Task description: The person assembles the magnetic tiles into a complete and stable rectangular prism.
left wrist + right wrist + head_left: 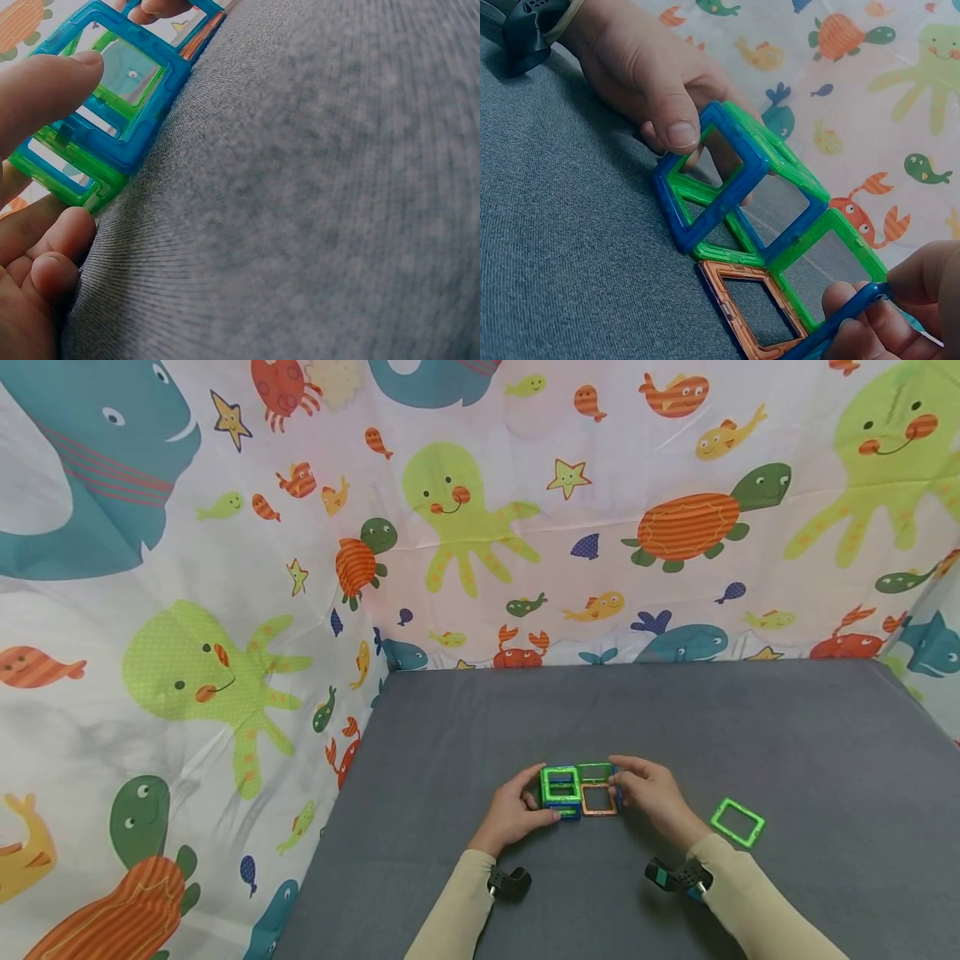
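Observation:
A small cube of magnetic tiles [561,799], green and blue, stands on the grey cloth. My left hand [512,814] grips its left side; the thumb lies on a blue face [159,116] in the left wrist view. Joined at the cube's right are an orange square tile [599,812] lying flat and a green square tile [594,766] standing behind it. My right hand [656,797] pinches a blue square tile [840,319] between thumb and fingers, upright at the orange tile's right edge. Fingers partly hide that blue tile.
One loose green square tile [731,836] lies flat to the right, close to the right forearm. Grey cloth [480,718] covers the table. Behind and at the left hangs a curtain [480,610] printed with sea animals. Each wrist wears a black camera band [510,883].

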The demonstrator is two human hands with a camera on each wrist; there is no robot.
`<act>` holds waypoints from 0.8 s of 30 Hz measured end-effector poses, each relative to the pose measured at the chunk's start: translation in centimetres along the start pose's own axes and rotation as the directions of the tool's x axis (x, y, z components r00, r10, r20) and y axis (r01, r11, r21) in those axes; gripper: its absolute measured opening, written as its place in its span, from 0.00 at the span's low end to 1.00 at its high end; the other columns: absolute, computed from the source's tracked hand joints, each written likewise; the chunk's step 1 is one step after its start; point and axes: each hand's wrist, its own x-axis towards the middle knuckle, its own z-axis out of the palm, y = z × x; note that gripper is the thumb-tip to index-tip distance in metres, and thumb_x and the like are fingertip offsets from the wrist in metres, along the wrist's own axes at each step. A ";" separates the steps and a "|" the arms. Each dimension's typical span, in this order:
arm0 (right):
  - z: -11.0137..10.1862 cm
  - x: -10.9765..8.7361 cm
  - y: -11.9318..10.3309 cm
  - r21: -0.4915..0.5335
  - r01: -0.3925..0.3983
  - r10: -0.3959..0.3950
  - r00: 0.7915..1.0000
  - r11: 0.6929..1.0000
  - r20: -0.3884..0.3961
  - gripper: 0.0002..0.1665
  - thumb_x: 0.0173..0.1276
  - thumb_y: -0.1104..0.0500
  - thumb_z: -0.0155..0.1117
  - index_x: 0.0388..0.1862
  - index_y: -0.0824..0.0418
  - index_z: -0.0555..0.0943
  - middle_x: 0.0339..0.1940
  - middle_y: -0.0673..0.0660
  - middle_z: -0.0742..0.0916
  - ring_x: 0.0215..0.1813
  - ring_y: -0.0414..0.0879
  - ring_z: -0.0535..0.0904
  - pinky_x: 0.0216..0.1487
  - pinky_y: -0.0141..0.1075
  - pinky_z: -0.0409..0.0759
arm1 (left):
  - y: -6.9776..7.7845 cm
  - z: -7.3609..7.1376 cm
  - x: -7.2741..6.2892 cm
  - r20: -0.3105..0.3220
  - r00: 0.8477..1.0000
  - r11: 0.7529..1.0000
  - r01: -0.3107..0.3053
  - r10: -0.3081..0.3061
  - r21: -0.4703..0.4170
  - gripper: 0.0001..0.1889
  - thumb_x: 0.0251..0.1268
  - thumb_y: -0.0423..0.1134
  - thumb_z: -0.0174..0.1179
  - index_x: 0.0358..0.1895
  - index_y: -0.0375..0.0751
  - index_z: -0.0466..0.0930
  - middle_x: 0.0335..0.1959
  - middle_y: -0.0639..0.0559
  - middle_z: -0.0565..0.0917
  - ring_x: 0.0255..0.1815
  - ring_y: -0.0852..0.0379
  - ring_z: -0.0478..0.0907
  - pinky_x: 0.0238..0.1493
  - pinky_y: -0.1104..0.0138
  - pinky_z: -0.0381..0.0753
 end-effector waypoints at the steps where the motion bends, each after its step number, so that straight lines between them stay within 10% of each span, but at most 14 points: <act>1: 0.0 0.0 0.0 -0.002 -0.001 0.001 1.000 1.000 0.001 0.28 0.76 0.63 0.53 0.72 0.70 0.71 0.37 0.52 0.90 0.37 0.37 0.82 0.39 0.34 0.81 | 0.0 0.0 0.0 -0.002 1.000 1.000 -0.002 0.002 -0.003 0.43 0.54 0.44 0.77 0.76 0.54 0.68 0.29 0.55 0.79 0.26 0.64 0.71 0.30 0.70 0.72; 24: 0.0 0.1 0.4 0.063 -0.029 0.027 0.999 0.998 0.040 0.28 0.79 0.63 0.50 0.74 0.72 0.68 0.40 0.50 0.87 0.39 0.37 0.82 0.38 0.33 0.79 | -0.1 0.0 0.1 -0.008 1.000 1.000 -0.016 0.016 -0.001 0.43 0.54 0.43 0.77 0.76 0.53 0.69 0.29 0.53 0.79 0.26 0.65 0.71 0.30 0.70 0.72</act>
